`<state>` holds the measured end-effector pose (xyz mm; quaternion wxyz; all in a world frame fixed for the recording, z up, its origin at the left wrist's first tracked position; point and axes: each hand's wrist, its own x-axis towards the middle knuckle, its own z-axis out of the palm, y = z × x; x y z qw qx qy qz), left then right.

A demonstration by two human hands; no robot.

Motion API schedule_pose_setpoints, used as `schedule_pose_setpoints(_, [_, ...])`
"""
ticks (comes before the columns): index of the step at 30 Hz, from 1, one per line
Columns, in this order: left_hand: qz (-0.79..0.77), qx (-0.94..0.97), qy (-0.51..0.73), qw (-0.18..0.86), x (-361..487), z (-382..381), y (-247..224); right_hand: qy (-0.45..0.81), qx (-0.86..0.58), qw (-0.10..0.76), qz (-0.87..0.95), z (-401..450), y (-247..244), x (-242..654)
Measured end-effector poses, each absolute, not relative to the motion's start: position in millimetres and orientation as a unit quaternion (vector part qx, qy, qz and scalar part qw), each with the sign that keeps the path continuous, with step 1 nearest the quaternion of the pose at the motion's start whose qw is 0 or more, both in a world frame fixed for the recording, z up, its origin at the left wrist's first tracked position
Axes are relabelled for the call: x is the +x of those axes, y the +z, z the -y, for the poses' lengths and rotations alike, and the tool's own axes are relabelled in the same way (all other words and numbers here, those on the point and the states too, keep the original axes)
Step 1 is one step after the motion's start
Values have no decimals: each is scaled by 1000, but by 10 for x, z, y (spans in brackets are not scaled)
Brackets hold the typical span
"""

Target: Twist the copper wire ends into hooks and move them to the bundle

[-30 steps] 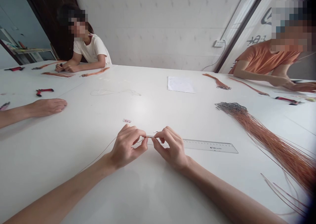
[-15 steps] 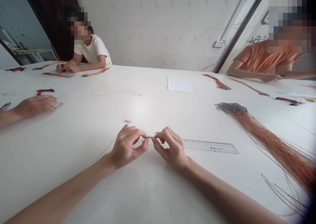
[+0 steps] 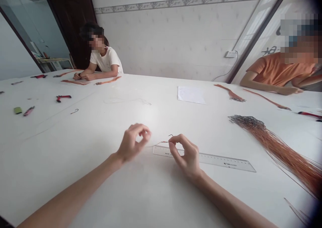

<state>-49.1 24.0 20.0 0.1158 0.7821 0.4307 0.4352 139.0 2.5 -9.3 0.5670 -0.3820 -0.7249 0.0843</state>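
Note:
A dark fish hook [image 3: 165, 141] with a thin reddish line tied to its shank is pinched between the thumb and forefinger of my right hand [image 3: 187, 154]. Its curved point rises just above my fingertips. The line trails left from the shank and gets too faint to follow near my left hand [image 3: 133, 142]. That hand, slightly blurred, hovers apart from the hook with thumb and fingers curled together; whatever lies between the tips is hidden. Beneath my right hand a clear ruler [image 3: 226, 162] lies flat on the white table [image 3: 125, 194].
A large bundle of hooks on reddish lines [image 3: 281, 144] lies at right. Paper [image 3: 191, 95] is farther back. At left lie red-handled pliers [image 3: 63, 97], a loose hook [image 3: 74, 111], a pink tool [image 3: 29, 111] and a green item [image 3: 17, 110]. Two people sit across the table.
My left hand has come away leftward from the hook, which stays pinched in my right hand. Another person's hand at the left has gone from view. The camera view has shifted.

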Motion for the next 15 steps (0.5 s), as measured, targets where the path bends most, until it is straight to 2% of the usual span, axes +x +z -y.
schedule_pose_setpoints(3, [-603, 678, 407, 106, -904, -603, 297, 114, -415, 568, 702, -43, -111, 1401])
schedule_pose_setpoints(7, [-726, 558, 399, 46, -1783, -1001, 361, 154, -440, 567, 679, -73, -132, 1404])
schedule_pose_setpoints(11, [-796, 462, 391, -16, -2517, -1040, 340, 163, -452, 569, 668, -106, -129, 1398])
schedule_pose_setpoints(15, [-817, 441, 371, -16, -2875, -1009, 264, 158, -460, 567, 665, -144, -127, 1395])
